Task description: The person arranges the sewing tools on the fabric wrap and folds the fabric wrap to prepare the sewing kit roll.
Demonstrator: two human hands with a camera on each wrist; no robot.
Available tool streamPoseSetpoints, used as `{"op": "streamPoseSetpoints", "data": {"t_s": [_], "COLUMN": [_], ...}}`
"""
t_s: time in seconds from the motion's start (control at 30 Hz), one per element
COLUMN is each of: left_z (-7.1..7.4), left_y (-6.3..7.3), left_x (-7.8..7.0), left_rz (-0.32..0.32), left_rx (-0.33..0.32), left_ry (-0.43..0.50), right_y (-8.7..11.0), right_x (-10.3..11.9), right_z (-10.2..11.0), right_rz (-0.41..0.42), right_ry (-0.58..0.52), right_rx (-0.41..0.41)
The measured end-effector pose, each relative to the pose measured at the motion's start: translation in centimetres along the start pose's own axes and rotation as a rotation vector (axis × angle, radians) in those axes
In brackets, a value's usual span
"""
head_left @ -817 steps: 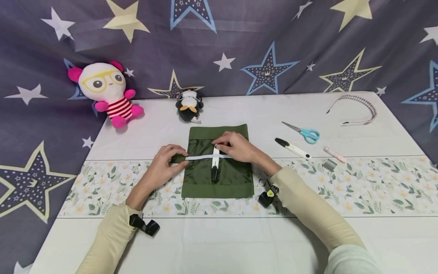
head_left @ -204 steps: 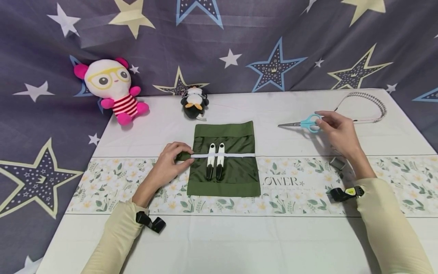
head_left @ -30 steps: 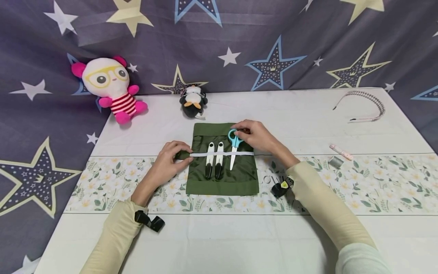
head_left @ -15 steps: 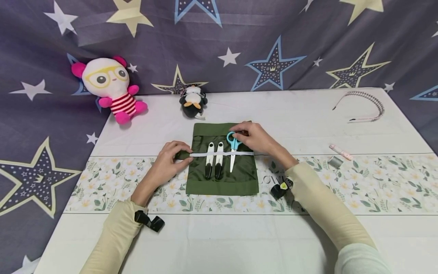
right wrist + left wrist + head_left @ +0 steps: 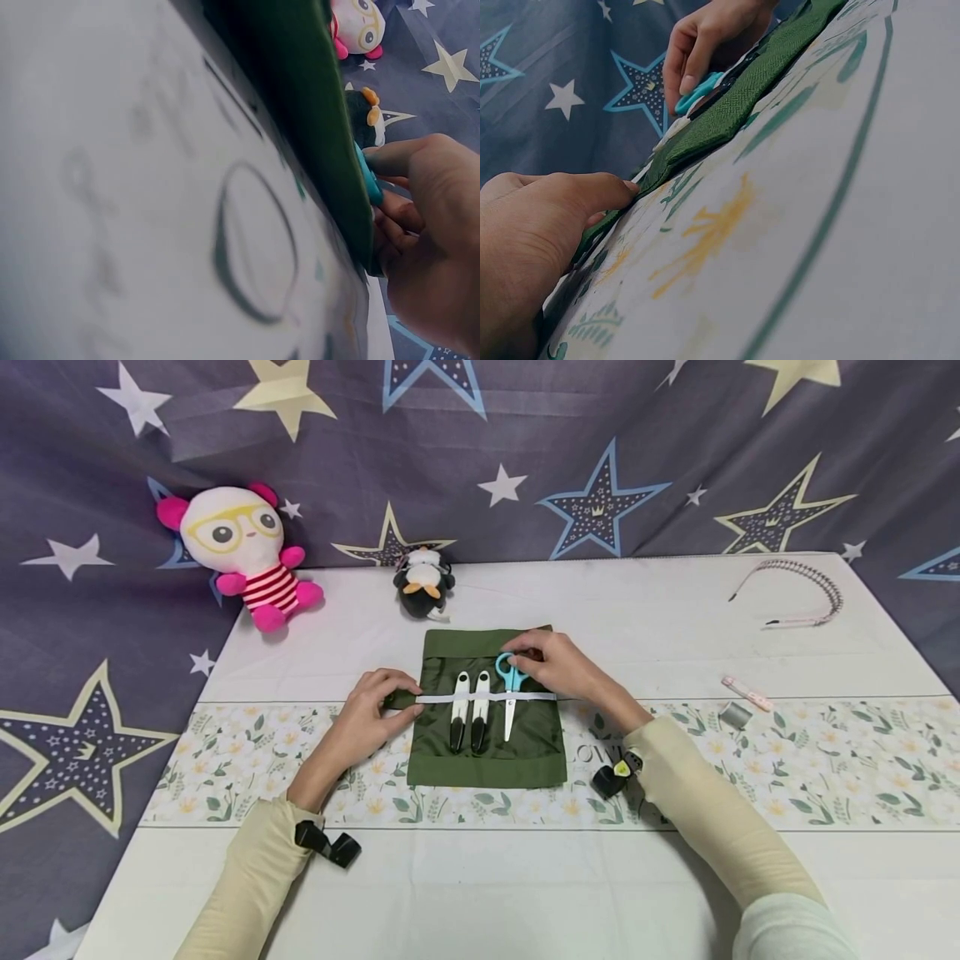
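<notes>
A dark green fabric tool roll [image 5: 487, 773] lies unrolled on the table, with a white elastic band [image 5: 435, 698] across its middle. My left hand [image 5: 373, 712] pinches the small tab at its left edge. In my right hand [image 5: 557, 662] are the turquoise handles of a pair of scissors [image 5: 509, 718], thumb and fingertips at the loops. Their blades point towards me and pass under the band. Left of them, two slim white tools with black tips [image 5: 460, 714] sit side by side beneath the same band. The right wrist view shows the turquoise handle partly hidden behind the fabric edge.
Right of the roll lie a grey spool [image 5: 736, 716] and a small pink-and-white stick-shaped item [image 5: 747, 692]. A headband [image 5: 825, 589] rests at the back right. A panda plush [image 5: 240, 556] and a penguin plush [image 5: 422, 583] stand along the back, before a star-patterned curtain.
Since the older frames, a second white tool has joined the first under the band and the scissors have come over from the right. Within the last second they slid slightly towards me through the band.
</notes>
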State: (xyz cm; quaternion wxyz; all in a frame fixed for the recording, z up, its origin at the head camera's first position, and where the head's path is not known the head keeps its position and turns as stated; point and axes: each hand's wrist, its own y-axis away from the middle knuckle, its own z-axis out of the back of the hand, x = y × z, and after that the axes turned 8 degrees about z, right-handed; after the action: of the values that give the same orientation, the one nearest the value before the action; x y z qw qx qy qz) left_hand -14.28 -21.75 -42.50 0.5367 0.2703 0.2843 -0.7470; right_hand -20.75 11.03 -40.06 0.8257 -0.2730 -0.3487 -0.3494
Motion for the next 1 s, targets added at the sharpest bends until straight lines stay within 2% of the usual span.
{"op": "streamPoseSetpoints", "data": {"t_s": [1.0], "left_z": [0.01], "left_y": [0.06], "left_x": [-0.14], "left_rz": [0.005], "left_rx": [0.007], "left_ry": [0.002], "right_y": [0.02], "right_x": [-0.12], "right_z": [-0.19], "right_rz": [0.060], "right_ry": [0.041], "right_rx": [0.015]}}
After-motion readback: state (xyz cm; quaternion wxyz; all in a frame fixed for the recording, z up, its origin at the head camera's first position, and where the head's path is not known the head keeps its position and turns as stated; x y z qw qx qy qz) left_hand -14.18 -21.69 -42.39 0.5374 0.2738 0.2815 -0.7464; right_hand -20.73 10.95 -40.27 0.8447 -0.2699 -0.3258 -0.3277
